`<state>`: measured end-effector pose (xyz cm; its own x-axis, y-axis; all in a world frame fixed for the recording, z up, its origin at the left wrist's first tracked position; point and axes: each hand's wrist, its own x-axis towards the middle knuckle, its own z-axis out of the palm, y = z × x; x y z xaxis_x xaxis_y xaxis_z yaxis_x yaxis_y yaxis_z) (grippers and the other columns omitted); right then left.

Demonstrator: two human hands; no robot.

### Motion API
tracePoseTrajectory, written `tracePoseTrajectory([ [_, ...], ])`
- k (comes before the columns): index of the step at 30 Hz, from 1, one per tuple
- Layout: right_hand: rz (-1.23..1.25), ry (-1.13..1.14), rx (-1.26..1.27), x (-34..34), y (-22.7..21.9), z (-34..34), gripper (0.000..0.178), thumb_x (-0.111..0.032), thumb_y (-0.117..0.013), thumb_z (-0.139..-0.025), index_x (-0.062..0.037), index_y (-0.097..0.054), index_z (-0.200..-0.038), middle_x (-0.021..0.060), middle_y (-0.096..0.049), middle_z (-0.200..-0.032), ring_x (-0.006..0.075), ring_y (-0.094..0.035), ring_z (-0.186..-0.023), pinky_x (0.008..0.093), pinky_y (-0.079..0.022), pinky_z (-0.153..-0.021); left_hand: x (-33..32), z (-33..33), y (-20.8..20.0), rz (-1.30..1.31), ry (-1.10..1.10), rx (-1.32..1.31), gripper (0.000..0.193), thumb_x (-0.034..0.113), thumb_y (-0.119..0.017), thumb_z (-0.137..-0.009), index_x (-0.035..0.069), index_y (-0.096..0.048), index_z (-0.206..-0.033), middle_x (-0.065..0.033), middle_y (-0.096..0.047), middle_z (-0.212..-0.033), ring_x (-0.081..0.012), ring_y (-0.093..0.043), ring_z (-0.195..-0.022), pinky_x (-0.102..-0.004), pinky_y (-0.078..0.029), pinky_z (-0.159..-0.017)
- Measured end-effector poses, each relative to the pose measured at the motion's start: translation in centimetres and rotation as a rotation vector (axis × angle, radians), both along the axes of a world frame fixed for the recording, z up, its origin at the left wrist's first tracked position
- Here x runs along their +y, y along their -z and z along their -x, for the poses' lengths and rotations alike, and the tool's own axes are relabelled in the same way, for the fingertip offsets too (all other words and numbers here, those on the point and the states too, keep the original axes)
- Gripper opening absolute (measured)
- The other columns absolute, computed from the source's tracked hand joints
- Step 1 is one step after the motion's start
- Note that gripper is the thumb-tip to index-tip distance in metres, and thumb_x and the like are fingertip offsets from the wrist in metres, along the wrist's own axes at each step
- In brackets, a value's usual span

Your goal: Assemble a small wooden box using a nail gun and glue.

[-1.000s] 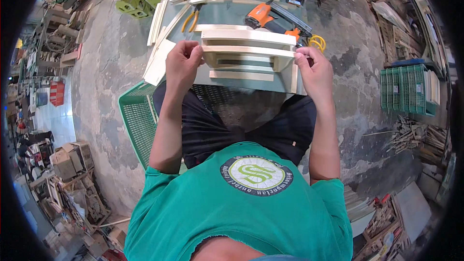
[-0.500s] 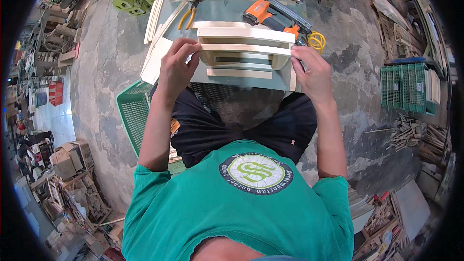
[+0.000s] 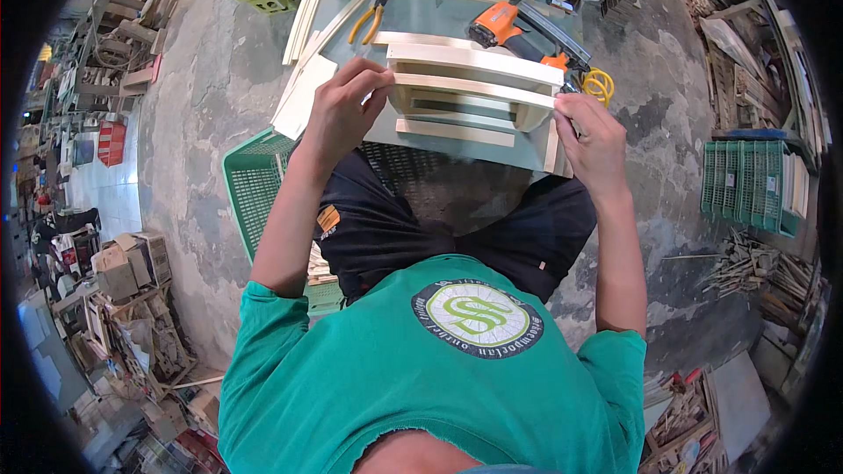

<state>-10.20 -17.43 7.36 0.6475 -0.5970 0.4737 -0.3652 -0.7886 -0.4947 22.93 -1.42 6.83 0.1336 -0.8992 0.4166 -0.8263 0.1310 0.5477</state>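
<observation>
Head view, upper centre: my left hand pinches left end of slatted wooden frame on workbench; my right hand grips right end. Several slats joined, assembly looks unfinished. Orange nail gun idle behind.

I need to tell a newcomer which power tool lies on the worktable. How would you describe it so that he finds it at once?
Start at the grey-green worktable in front of the seated person. Behind the pale wooden slatted frame that both hands hold, toward its right end, lies the orange and black nail gun. It is the only bulky orange tool there; the yellow-handled pliers to its left are slim and small.
</observation>
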Motion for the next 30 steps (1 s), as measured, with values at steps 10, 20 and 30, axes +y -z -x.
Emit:
tracePoseTrajectory([
  [10,-0.432,0.087,-0.198,1.1,0.8,0.5,0.026,0.002,-0.073,-0.093,0.0004,-0.072,-0.118,0.0101,-0.076,-0.115,0.0164,-0.074,-0.099,0.0294,-0.059,-0.088,-0.2,1.3,-0.4,0.007,-0.038,-0.086,0.037,0.005,-0.082,-0.082,0.007,-0.067,-0.116,-0.0117,-0.067,-0.115,-0.0312,-0.07,-0.103,-0.0422,-0.059,-0.088],
  [20,-0.839,0.224,-0.722,4.3,5.0,-0.5,0.035,0.002,-0.063,-0.101,0.005,-0.06,-0.135,0.0172,-0.072,-0.127,0.0178,-0.07,-0.115,0.0294,-0.054,-0.099,-7.8,9.7,-4.2,-0.008,0.271,-0.21,0.041,0.016,-0.084,-0.083,0.008,-0.065,-0.118,-0.015,-0.061,-0.141,-0.0367,-0.062,-0.128,-0.0562,-0.042,-0.118],
  [30,-0.949,0.189,-0.78,5.0,4.6,-0.7,0.04,-0.005,-0.066,-0.102,0.0065,-0.054,-0.139,0.0195,-0.069,-0.131,0.0198,-0.067,-0.12,0.0326,-0.051,-0.106,-10.1,10.9,-2.9,-0.187,0.365,-0.236,0.03,0.012,-0.081,-0.084,0.008,-0.067,-0.111,-0.0119,-0.062,-0.142,-0.0348,-0.063,-0.128,-0.0562,-0.041,-0.121],
])
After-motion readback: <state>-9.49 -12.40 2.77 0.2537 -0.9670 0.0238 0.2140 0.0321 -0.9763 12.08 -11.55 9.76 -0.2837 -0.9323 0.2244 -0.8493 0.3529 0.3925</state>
